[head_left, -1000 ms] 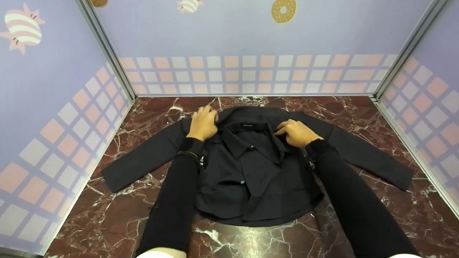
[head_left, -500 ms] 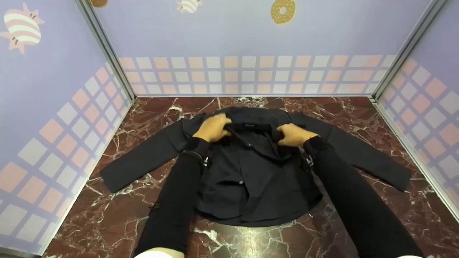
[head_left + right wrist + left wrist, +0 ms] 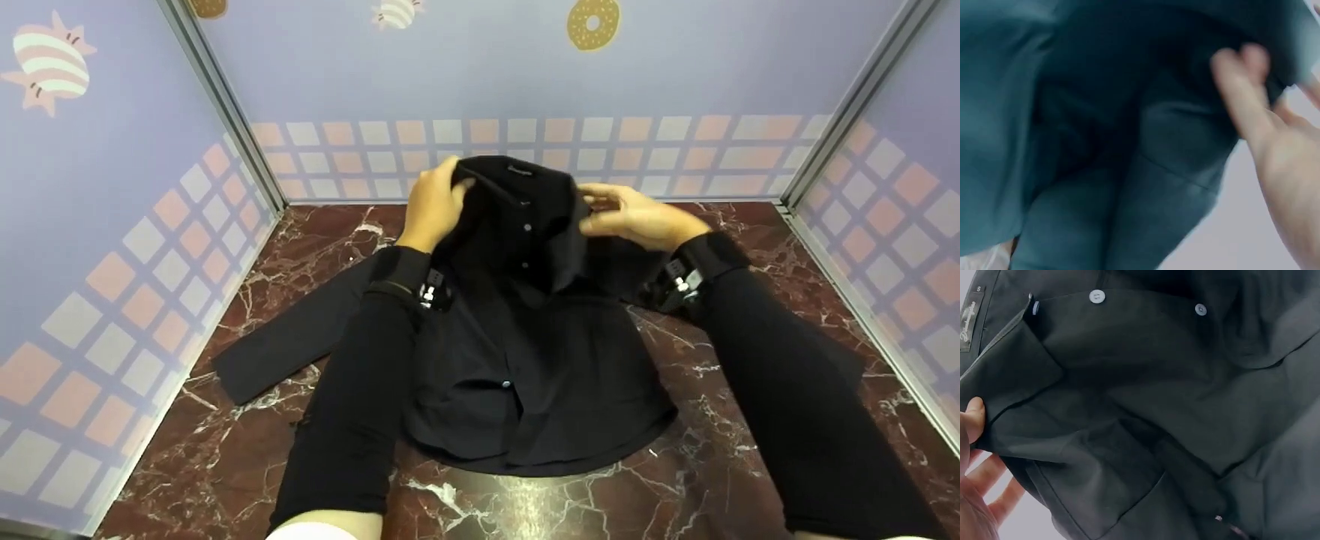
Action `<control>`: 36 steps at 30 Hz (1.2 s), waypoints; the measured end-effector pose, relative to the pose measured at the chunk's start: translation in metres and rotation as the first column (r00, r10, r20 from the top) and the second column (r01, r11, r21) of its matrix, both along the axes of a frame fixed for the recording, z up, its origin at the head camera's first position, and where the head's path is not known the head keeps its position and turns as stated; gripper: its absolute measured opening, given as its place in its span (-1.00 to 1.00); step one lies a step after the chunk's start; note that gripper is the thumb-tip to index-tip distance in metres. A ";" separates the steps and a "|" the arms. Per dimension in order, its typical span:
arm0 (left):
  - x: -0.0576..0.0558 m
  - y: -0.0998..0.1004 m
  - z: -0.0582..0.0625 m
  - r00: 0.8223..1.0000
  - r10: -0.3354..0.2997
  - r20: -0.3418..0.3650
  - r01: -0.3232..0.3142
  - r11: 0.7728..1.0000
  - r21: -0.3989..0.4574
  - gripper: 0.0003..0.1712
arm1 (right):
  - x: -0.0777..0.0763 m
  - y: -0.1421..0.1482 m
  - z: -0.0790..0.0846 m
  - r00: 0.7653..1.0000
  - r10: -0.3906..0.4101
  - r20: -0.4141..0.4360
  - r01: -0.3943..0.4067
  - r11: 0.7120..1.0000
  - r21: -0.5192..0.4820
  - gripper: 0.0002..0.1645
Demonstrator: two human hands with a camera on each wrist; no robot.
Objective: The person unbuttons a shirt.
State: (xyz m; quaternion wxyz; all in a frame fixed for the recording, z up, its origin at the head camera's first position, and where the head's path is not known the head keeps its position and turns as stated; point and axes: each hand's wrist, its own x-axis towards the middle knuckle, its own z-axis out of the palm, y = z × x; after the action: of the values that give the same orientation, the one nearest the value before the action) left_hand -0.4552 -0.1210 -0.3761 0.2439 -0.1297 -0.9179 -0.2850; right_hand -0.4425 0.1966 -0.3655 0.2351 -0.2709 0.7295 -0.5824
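A black button-up shirt (image 3: 517, 360) lies on the table with its collar end lifted up. My left hand (image 3: 435, 202) pinches the cloth at the left side of the collar (image 3: 487, 169); in the left wrist view the thumb (image 3: 976, 417) lies over the fabric and the other fingers are behind it. On the right side, my right hand (image 3: 634, 216) is at the raised collar edge, fingers fairly straight and blurred, touching or very near the cloth. White buttons (image 3: 1096, 296) run along the placket, and a label (image 3: 968, 320) shows inside the neck.
The left sleeve (image 3: 292, 337) of the shirt lies spread on the red marbled table (image 3: 247, 465). My right arm partly covers the other sleeve. Patterned panels (image 3: 525, 82) enclose the table at the back and on both sides.
Both hands have moved up and away from me, raising the shirt's collar end off the table. The right hand has shifted outward and its fingers have loosened.
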 end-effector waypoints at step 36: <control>-0.012 0.010 -0.036 0.774 -0.078 0.628 0.282 0.931 -0.231 -0.05 | -0.029 -0.020 -0.059 0.867 -0.112 -0.486 0.419 0.693 0.586 -0.27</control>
State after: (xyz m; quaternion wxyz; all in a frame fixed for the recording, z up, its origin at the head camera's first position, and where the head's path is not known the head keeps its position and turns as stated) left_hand -0.4674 -0.1106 -0.4119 -0.1170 -0.1561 -0.9632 -0.1850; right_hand -0.4712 0.1769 -0.4240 0.0682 -0.1723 0.9542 -0.2348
